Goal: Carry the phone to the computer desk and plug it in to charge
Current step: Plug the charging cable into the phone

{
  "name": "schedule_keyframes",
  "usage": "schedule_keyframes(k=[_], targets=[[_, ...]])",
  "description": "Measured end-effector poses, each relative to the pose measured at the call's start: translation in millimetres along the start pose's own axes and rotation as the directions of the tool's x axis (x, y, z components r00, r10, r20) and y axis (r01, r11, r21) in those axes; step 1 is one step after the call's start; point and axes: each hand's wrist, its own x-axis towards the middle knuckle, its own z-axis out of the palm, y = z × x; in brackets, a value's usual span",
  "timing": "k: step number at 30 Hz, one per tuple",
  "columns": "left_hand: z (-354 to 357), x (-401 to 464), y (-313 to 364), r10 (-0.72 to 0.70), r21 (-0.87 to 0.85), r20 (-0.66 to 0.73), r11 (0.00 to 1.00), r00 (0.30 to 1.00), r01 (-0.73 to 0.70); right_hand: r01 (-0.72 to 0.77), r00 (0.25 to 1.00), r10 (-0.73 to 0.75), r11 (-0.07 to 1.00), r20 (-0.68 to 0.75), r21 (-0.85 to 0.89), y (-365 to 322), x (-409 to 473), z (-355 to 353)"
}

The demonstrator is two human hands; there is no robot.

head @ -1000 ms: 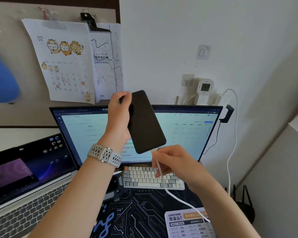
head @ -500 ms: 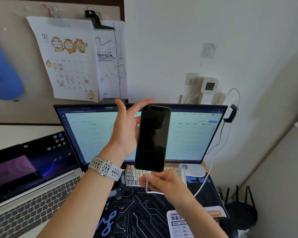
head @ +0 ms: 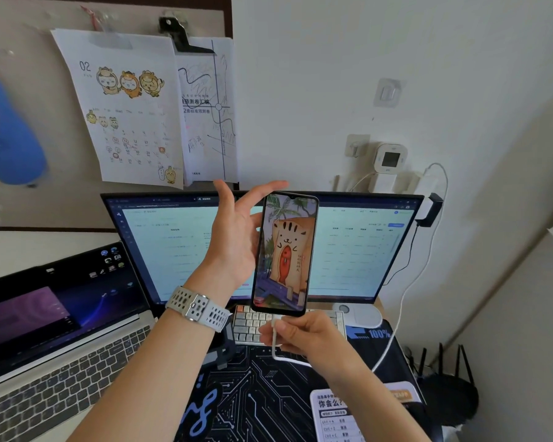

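The phone [head: 284,255] stands upright in front of the monitor, its screen lit with a cartoon cat wallpaper. My left hand [head: 237,237] holds it by its left edge, with two fingers stretched out above. My right hand [head: 304,336] pinches the plug of the white charging cable [head: 406,282] right at the phone's bottom edge; the plug sits at the port. The cable loops below my hand, then runs right and up to a white charger [head: 426,183] on the wall.
A monitor [head: 358,247] stands behind the phone, and a small white keyboard [head: 249,323] lies under it. An open laptop [head: 61,330] sits at the left. A black patterned desk mat [head: 262,400] covers the desk. A black router [head: 444,384] stands at the right, below the desk edge.
The phone's screen was dark and is now lit. My right hand has brought the cable plug up to the phone's bottom edge. Earlier the phone was tilted; now it is upright.
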Motion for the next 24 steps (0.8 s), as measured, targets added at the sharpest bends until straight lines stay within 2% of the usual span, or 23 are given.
schedule_keyframes(k=[24], targets=[[-2.1, 3.1, -7.8, 0.022, 0.022, -0.029, 1.0, 0.999, -0.021, -0.014, 1.0, 0.014, 0.999, 0.0, -0.029, 1.5, 2.5, 0.1]])
